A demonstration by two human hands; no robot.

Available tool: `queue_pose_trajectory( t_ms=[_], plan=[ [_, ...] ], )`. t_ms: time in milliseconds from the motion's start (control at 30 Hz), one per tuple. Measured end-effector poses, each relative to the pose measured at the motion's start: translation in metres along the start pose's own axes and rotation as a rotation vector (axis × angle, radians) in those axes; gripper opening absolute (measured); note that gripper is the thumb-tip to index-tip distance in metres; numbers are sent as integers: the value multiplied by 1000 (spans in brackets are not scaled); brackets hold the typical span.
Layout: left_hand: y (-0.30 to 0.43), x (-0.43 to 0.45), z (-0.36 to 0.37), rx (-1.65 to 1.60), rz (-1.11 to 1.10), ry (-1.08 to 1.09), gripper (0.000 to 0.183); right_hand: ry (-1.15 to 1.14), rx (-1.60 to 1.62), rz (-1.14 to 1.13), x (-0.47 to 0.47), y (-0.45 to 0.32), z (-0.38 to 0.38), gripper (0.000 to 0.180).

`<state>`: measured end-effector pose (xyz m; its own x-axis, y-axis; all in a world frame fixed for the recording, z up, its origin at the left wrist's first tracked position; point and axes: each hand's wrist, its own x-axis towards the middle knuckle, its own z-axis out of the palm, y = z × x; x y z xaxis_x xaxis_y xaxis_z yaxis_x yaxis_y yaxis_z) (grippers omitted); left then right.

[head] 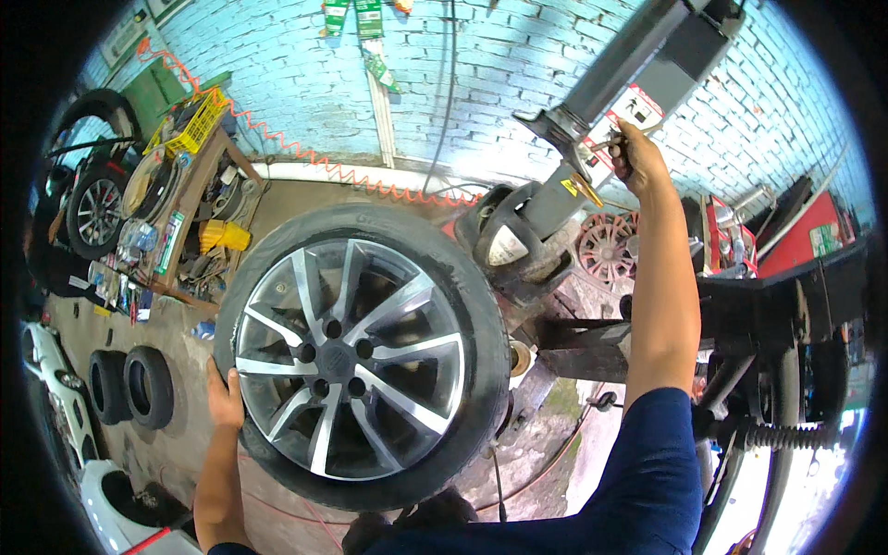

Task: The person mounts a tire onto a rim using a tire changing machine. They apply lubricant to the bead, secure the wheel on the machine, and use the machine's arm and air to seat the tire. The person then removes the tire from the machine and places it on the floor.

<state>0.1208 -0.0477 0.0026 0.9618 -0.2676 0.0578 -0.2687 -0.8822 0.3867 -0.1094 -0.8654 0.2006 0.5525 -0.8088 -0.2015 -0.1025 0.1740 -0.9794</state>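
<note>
A car wheel with a tyre (pixel 361 354) stands before me, its two-tone alloy rim of many spokes facing up at me. My left hand (pixel 225 397) rests against the tyre's left edge, thumb apart from the fingers. Raised at the upper right, my right hand (pixel 635 158) is closed around a small lever or handle (pixel 605 144) beside the dark grey metal column (pixel 610 76) of a workshop machine. A black mount head and a yellow-orange part (pixel 586 189) lie close to that hand. Black plastic guards (pixel 510 243) adjoin the tyre's upper right.
A wooden bench (pixel 225 146) with a yellow crate (pixel 198 121) and tools stands upper left. Two loose tyres (pixel 149 387) stand on the floor at left, near a white car (pixel 59 388). An orange coiled air hose (pixel 312 156) crosses before the brick wall. Black machine arms (pixel 784 298) fill the right.
</note>
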Motion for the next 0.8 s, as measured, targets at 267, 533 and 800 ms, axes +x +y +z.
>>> queue_pose_trajectory(
  t_ms=[267,533,800],
  plan=[
    [-18,2,2,18,62,19,75,414,165,-418,-208,113,-21,42],
    [-54,8,7,-108,33,-61,77,648,307,117,-324,422,-21,31],
    [-50,23,19,-356,-5,-147,70,664,-452,365,-223,662,-55,55]
  ],
)
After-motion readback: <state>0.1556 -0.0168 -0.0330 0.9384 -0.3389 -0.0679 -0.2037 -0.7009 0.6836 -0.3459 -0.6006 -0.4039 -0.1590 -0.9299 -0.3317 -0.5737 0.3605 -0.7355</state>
